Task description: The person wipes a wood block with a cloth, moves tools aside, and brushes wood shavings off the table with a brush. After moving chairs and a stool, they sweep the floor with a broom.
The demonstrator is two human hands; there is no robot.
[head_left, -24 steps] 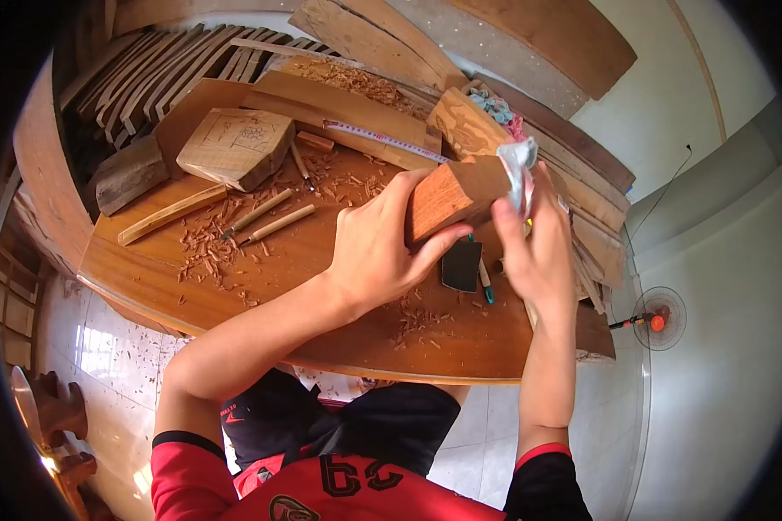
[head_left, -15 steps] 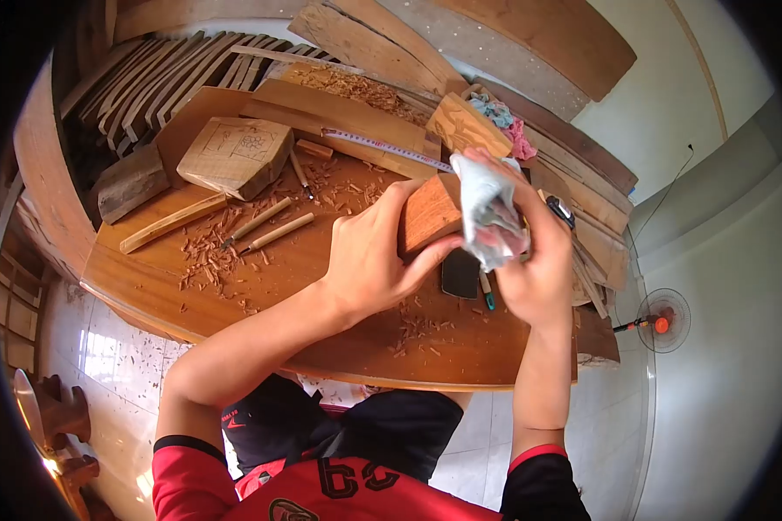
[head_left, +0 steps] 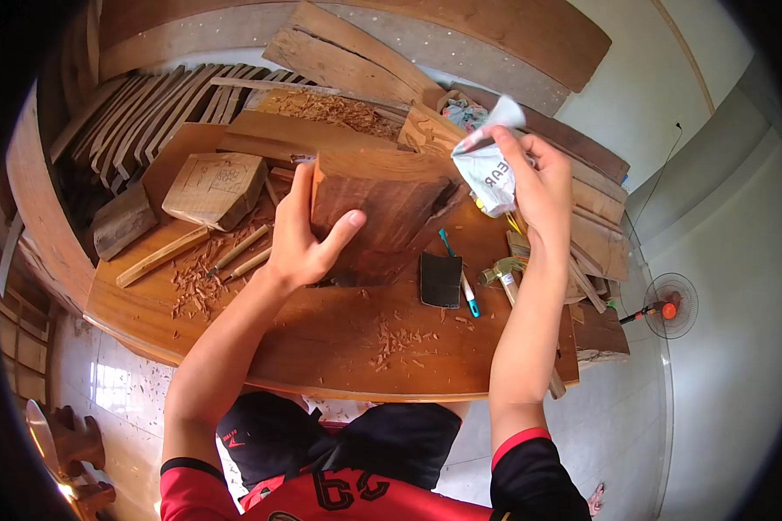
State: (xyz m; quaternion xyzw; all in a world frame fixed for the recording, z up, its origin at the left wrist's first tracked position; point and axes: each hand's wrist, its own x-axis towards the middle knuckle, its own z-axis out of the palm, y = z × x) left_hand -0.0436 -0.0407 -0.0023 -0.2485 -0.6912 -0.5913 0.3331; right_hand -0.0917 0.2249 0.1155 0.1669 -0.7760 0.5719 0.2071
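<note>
My left hand [head_left: 308, 239] grips the left side of a dark reddish-brown wood block [head_left: 382, 213], thumb across its near face. The block is tilted up above the table. In my right hand [head_left: 543, 178] is a crumpled white cloth [head_left: 487, 178] with dark lettering, held just to the right of the block and apart from it. Below them on the table lie a black rectangular pad [head_left: 440, 280], perhaps sandpaper, a teal-and-white pen-like tool [head_left: 469, 295] and a hammer [head_left: 501, 274].
A brown table [head_left: 304, 334] carries scattered wood shavings [head_left: 400, 343]. At left are chisels [head_left: 239, 249], a wood strip [head_left: 162, 257] and a pale block with a drawn pattern [head_left: 215, 189]. Planks [head_left: 347, 69] lean behind. A fan [head_left: 669, 308] stands at right.
The block has moved left and turned, so its broad dark face shows. My right hand has lifted away from it with the cloth, uncovering the black pad and the hammer.
</note>
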